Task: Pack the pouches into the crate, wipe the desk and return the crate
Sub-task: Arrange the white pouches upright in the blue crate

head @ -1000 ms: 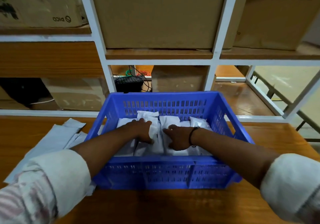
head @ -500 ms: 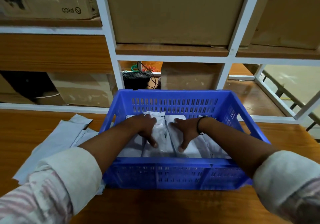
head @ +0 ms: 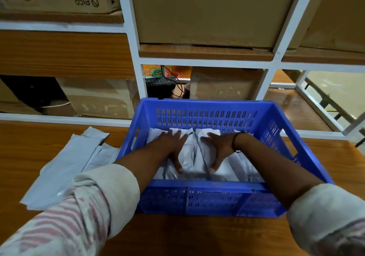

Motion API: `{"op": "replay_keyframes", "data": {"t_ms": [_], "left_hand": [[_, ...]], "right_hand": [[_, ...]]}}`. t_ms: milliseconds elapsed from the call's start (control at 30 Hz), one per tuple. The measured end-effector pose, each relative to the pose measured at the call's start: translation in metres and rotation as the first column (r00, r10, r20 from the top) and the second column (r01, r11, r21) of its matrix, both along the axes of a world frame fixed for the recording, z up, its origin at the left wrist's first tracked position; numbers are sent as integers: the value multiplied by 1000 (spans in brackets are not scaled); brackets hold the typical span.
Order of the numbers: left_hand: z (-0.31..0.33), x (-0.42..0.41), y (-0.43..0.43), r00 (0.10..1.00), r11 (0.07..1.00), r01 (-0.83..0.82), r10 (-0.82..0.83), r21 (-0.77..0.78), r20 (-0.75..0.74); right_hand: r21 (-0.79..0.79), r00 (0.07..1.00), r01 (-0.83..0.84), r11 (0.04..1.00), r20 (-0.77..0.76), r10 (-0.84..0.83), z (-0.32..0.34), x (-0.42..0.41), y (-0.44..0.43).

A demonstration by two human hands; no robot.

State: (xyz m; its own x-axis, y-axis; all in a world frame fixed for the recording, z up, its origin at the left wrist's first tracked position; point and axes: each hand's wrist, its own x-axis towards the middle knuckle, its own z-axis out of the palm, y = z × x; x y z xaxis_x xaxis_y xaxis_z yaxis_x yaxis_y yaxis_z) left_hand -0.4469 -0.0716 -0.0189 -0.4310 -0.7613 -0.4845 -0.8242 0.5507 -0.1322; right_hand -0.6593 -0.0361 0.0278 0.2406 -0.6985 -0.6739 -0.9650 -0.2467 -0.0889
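Note:
A blue plastic crate point(head: 207, 196) stands on the wooden desk point(head: 23, 147) in front of me. Several white pouches point(head: 191, 156) lie flat inside it, side by side. My left hand point(head: 173, 147) rests palm down on the left pouches, fingers spread. Beside it, palm down with the thumb pointing back, my right hand point(head: 217, 147) presses on the pouches to the right; a dark band circles its wrist. Neither hand grips anything. More white pouches point(head: 65, 168) lie on the desk left of the crate.
A white-framed shelf unit point(head: 134, 44) rises just behind the desk, holding cardboard boxes point(head: 207, 10). A black device with coloured wires point(head: 161, 83) sits in the compartment behind the crate. Bare desk shows in front of the crate.
Both hands have flattened and spread over the pouches, sliding toward the crate's far wall. The view has shifted closer and slightly left.

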Motion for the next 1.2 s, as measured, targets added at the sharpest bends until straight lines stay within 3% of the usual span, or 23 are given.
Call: {"op": "replay_keyframes", "data": {"t_ms": [100, 200, 367, 433, 500, 567, 667, 767, 1033, 1200], "left_hand": [[-1, 4, -2, 1000, 1000, -8, 9, 21, -18], [-5, 5, -1, 1000, 1000, -1, 1, 13, -22], [-5, 6, 1, 999, 1000, 12, -12, 2, -35], [-4, 6, 2, 999, 1000, 17, -17, -11, -32], [-5, 5, 3, 999, 999, 22, -22, -26, -28], [-5, 5, 4, 999, 999, 21, -22, -31, -34], [-3, 5, 3, 999, 1000, 8, -8, -3, -39], [-2, 6, 3, 999, 1000, -10, 11, 23, -46], [3, 3, 6, 999, 999, -10, 11, 40, -41], [7, 4, 9, 998, 997, -36, 39, 64, -40]], "right_hand": [[56, 1000, 20, 998, 5, -20, -11, 1, 7], [-59, 1000, 3, 998, 15, -2, -20, 10, 9], [-280, 974, 152, 948, 208, -94, -16, 14, 0], [-336, 903, 331, 882, 383, -193, -14, 14, -2], [-267, 791, 479, 836, 544, -280, -10, 14, 0], [-216, 759, 472, 855, 593, -269, -9, 14, 1], [-230, 920, 200, 952, 378, -101, -7, 11, 4], [-155, 981, 27, 988, 195, 4, -10, 12, 6], [-120, 997, -34, 992, 64, 42, -20, 24, 4], [-75, 997, -28, 997, 69, 33, -16, 22, 2]]}}
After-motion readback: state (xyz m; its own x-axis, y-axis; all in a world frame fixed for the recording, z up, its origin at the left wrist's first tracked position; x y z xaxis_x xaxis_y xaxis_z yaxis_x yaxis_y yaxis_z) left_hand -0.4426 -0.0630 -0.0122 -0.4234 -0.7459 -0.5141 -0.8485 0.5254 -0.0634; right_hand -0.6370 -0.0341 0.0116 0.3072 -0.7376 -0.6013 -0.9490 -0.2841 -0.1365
